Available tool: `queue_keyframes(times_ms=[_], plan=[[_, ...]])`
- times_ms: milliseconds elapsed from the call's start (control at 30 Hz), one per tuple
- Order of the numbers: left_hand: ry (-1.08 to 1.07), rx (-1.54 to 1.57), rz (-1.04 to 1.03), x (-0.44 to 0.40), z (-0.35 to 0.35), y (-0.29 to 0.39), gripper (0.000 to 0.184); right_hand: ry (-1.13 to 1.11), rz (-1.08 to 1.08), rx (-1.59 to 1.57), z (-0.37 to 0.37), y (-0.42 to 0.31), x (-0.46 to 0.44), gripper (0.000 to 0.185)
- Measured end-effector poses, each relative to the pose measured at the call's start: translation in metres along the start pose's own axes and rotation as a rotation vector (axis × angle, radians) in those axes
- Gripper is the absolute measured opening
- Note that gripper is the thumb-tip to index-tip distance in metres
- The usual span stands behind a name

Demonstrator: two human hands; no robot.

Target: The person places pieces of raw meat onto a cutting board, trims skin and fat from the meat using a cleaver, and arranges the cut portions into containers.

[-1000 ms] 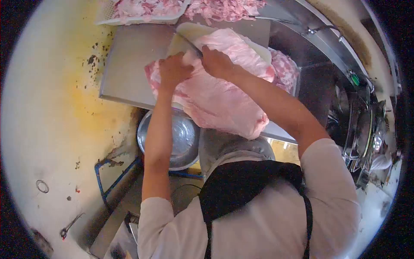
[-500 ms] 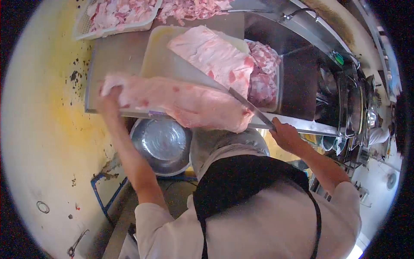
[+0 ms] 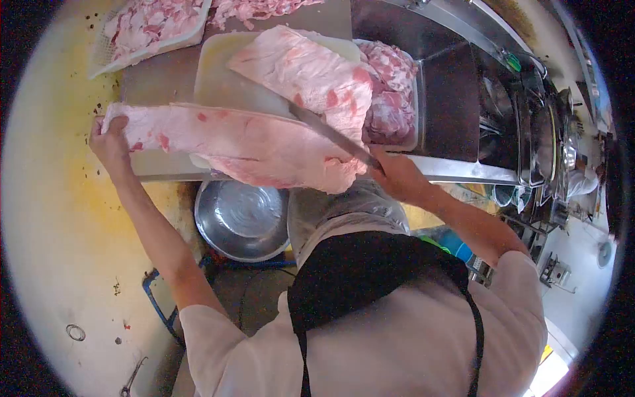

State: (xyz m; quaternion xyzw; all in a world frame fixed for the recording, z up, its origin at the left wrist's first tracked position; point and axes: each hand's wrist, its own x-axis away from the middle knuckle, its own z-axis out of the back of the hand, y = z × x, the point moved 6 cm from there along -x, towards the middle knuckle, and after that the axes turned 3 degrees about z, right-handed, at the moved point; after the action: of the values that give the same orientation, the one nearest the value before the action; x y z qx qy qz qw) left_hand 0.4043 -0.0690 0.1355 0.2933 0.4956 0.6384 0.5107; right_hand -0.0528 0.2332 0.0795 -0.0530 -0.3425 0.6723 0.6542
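Note:
A long slab of pale meat (image 3: 245,142) lies along the front edge of the counter, apart from a second slab (image 3: 304,69) on the white cutting board (image 3: 210,66). My left hand (image 3: 114,135) grips the far left end of the long slab, its thumb on top. In my right hand (image 3: 400,177) is the handle of a long knife (image 3: 327,131). The blade points up and left, across the right part of the long slab and beside the second slab.
A white basket of meat pieces (image 3: 152,30) stands at the back left, with loose trimmings (image 3: 258,8) beside it. Right of the board is a tub of meat (image 3: 393,99). A metal bowl (image 3: 241,218) sits below the counter edge. Racked trays (image 3: 546,142) stand far right.
One slab has become two separate pieces. My left hand has moved left, stretching the front piece out. My right hand moved down and right with the knife, then slightly back left.

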Motion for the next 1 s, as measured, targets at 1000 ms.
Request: queue_keyframes(times_ms=[1000], plan=[[0.218,-0.328,-0.223,-0.126,0.098,0.159,0.033,-0.204,-0.351,0.031,-0.047,0.013,0.095,0.031]])
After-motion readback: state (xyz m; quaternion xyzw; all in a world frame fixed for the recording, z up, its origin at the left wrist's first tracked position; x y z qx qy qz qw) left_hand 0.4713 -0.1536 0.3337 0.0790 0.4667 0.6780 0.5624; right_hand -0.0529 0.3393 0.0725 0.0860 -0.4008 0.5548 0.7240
